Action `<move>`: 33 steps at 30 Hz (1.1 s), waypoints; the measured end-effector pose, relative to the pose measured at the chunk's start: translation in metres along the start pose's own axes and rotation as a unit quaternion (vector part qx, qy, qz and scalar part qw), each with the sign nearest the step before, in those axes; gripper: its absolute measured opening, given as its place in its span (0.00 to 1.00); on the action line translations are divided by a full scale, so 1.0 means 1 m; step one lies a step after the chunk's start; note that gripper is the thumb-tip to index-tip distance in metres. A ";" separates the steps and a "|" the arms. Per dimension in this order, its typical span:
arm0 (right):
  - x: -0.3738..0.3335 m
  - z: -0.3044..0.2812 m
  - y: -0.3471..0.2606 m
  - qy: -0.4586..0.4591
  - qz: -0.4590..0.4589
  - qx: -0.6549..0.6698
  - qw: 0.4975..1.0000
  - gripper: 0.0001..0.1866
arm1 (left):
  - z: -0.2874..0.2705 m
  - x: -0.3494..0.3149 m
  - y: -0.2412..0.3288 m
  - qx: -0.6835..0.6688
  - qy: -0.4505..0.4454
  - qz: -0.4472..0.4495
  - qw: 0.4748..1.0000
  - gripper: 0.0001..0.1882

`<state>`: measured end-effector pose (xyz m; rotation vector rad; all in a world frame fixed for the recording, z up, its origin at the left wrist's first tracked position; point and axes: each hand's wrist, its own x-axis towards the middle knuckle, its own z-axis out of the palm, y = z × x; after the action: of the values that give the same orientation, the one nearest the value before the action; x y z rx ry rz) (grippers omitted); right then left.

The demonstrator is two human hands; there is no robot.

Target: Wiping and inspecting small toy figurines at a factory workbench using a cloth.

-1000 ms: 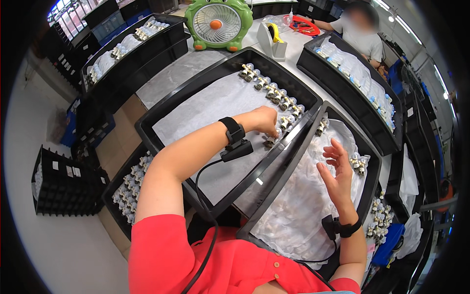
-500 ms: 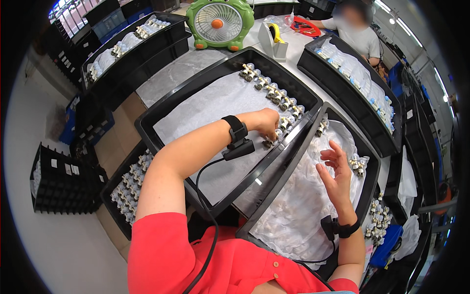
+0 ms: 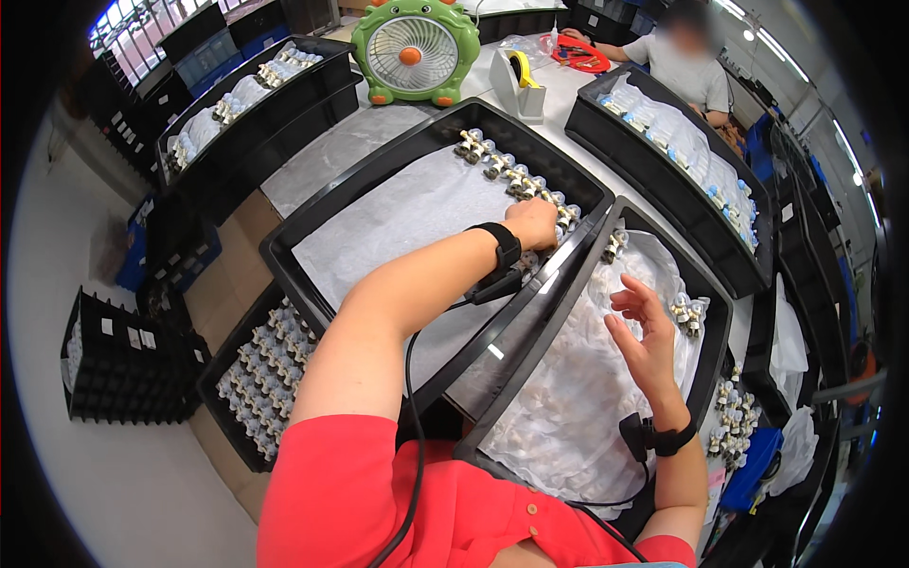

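Small fittings with clear round caps, pale bodies and dark ends (image 3: 516,178) stand in a line along the right side of a black tray (image 3: 312,201) lined with white paper. My left hand (image 3: 533,225) reaches into that tray at the near end of the line. Its fingers are curled down among the fittings, and what they hold is hidden. Above a second black tray (image 3: 561,308), lined with crumpled white sheet (image 3: 578,407), my right hand (image 3: 648,339) hovers with fingers apart and nothing in it. A few similar fittings (image 3: 688,314) lie by that tray's right wall.
A green fan (image 3: 413,52) and a tape dispenser (image 3: 519,90) stand behind the trays. More loaded black trays sit at back left, right (image 3: 663,175) and lower left (image 3: 263,379). A co-worker (image 3: 677,71) sits at far right. A cable (image 3: 413,445) trails from my left wrist.
My left hand has shifted slightly right within the tray, its forearm swinging right and covering more of the near fittings. My right hand hangs in nearly the same place, still open.
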<state>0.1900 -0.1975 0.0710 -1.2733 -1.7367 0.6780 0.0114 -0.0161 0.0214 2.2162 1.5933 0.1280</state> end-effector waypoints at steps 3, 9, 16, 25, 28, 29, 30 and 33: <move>0.000 0.000 -0.003 -0.007 -0.008 -0.007 1.000 0.25 | 0.003 0.005 -0.003 -0.021 0.005 -0.001 1.000 0.17; 0.000 -0.003 -0.002 -0.022 -0.013 -0.009 1.000 0.24 | -0.015 0.009 -0.034 -0.023 0.055 0.032 0.998 0.12; 0.002 -0.004 -0.002 -0.048 -0.026 -0.032 0.998 0.22 | -0.039 -0.028 -0.073 -0.071 -0.103 -0.028 0.992 0.17; 0.000 -0.004 -0.004 -0.052 -0.017 -0.028 0.998 0.22 | -0.025 -0.036 -0.063 -0.075 -0.132 -0.024 0.988 0.22; 0.000 -0.005 -0.006 -0.052 -0.019 -0.029 0.998 0.22 | -0.025 -0.036 -0.064 -0.088 -0.138 -0.026 0.986 0.22; 0.000 -0.006 -0.006 -0.056 -0.019 -0.030 0.998 0.22 | -0.025 -0.036 -0.064 -0.104 -0.140 -0.025 0.984 0.22; 0.000 -0.006 -0.005 -0.054 -0.019 -0.030 0.998 0.22 | -0.025 -0.036 -0.065 -0.102 -0.140 -0.024 0.985 0.22; 0.000 -0.006 -0.003 -0.058 -0.028 -0.030 0.997 0.21 | -0.024 -0.036 -0.066 -0.104 -0.142 -0.024 0.984 0.22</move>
<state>0.1944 -0.1986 0.0764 -1.2421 -1.8937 0.6829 -0.0669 -0.0255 0.0245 1.9373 1.4080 -0.0350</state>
